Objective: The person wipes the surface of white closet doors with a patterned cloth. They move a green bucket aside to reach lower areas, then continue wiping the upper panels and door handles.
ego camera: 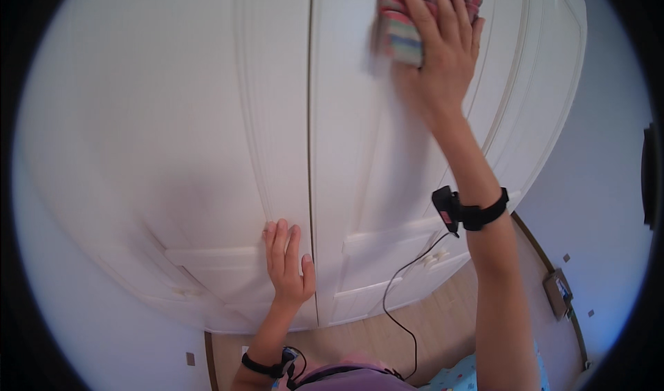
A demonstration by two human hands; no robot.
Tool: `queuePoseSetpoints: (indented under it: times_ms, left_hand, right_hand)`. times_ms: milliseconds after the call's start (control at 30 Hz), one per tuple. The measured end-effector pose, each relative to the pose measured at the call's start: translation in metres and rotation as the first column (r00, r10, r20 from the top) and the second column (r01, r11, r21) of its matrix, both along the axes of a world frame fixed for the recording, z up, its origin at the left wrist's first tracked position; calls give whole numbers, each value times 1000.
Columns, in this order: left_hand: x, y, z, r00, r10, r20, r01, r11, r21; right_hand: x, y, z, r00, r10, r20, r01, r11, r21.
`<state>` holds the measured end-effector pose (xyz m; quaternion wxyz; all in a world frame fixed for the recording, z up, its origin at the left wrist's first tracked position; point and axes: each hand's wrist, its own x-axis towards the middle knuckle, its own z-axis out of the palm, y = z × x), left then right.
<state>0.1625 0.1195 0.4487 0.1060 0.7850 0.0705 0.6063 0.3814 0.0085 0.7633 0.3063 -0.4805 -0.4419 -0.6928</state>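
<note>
A white panelled wardrobe with a dark vertical seam between its doors fills most of the view. High on the door right of the seam, my right hand presses a folded striped cloth, red with green and blue bands, against the surface. The cloth's edge is blurred. Lower down, my left hand rests with its fingers spread on the door left of the seam, holding nothing. Black straps with small devices sit on both wrists; a black cable hangs from the right device.
Small knobs stick out low on the wardrobe's right side. Wooden flooring runs along its base. At the right wall stands a small brown box. Light blue patterned fabric lies near my right arm, and a dark object shows at the right rim.
</note>
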Motion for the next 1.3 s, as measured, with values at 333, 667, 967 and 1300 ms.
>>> queuePoseSetpoints:
  times_ms: [333,667,967,1300]
  left_hand:
    - [8,22,-20,980,185,70,-193,972,132]
    - [-8,53,-31,934,347,88,-358,897,259]
    - [-21,75,-38,902,426,73,-430,865,260]
    - [-39,81,-32,910,407,73,-409,862,298]
  right_hand:
    - [-56,-29,-285,983,-86,-162,-7,866,-501]
    - [23,-112,-320,990,-126,-68,58,785,-617]
    - [6,-97,-259,789,445,-424,-357,893,273]
    - [-26,-19,-172,916,-43,-399,56,998,21]
